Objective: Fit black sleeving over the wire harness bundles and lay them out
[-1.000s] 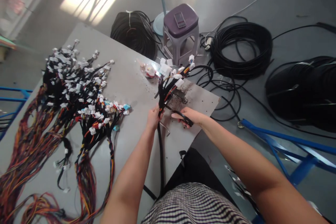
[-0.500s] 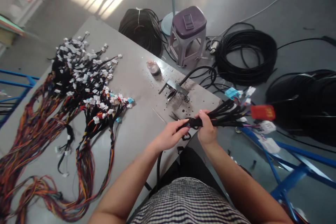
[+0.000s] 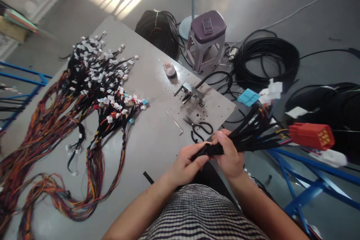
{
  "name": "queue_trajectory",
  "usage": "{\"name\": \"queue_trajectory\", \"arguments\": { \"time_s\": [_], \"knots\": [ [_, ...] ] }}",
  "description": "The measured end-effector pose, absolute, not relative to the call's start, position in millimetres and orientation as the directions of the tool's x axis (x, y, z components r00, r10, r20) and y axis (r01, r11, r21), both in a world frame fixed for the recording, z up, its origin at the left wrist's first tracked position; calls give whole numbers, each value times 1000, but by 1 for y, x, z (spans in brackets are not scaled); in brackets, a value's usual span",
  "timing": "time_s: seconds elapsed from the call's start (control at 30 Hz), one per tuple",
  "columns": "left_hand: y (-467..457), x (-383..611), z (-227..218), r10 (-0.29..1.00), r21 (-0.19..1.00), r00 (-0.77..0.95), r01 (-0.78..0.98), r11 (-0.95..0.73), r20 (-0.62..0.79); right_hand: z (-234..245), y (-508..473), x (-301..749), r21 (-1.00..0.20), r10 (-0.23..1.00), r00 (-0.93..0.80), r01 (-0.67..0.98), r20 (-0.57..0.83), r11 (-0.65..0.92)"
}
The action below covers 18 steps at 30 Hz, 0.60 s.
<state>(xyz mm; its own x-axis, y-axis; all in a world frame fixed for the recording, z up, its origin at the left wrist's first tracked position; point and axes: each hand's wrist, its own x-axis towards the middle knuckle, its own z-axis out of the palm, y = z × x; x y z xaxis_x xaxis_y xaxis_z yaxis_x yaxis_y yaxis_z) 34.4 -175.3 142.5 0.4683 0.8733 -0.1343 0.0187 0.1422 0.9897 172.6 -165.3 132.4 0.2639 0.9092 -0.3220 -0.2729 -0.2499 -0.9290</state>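
A black-wrapped wire harness point(image 3: 247, 140) stretches between my hands and out to the right, above the table's near corner. Its branches end in white plugs, a blue connector point(image 3: 248, 97) and a large red connector point(image 3: 311, 136). My left hand point(image 3: 189, 163) pinches the harness at its left end, thumb and fingers closed. Just beside it, my right hand point(image 3: 229, 153) is wrapped around the thicker taped part, thumb on top. Black-handled scissors point(image 3: 199, 125) lie on the table just beyond my hands. A thin bent metal rod point(image 3: 174, 123) rests to their left.
Piled wire harnesses point(image 3: 95, 71) with white plugs cover the table's left side. A small bottle point(image 3: 170, 69) and a metal bracket point(image 3: 189, 89) stand near the far edge. Beyond are a purple stool point(image 3: 208, 26) and black tubing coils point(image 3: 267, 62). A blue frame point(image 3: 306, 195) stands at right.
Both hands have moved down and slightly right, nearer my body, with the harness. Its connectors look closer and larger, and the scissors are now uncovered. The view has shifted slightly.
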Motion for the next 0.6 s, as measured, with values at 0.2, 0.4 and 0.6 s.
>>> {"name": "queue_trajectory", "arguments": {
  "time_s": [0.2,0.4,0.6],
  "knots": [
    [-199,35,150,936,975,331,142,-172,117,137,-177,166,-899,875,295,-335,-385,-283],
    [-192,28,148,818,950,548,313,-6,-176,138,-152,168,-943,947,47,-126,-317,-309],
    [-164,16,142,641,900,659,132,416,-393,133,-159,161,-987,978,-133,-11,-160,-163]
  ]
}}
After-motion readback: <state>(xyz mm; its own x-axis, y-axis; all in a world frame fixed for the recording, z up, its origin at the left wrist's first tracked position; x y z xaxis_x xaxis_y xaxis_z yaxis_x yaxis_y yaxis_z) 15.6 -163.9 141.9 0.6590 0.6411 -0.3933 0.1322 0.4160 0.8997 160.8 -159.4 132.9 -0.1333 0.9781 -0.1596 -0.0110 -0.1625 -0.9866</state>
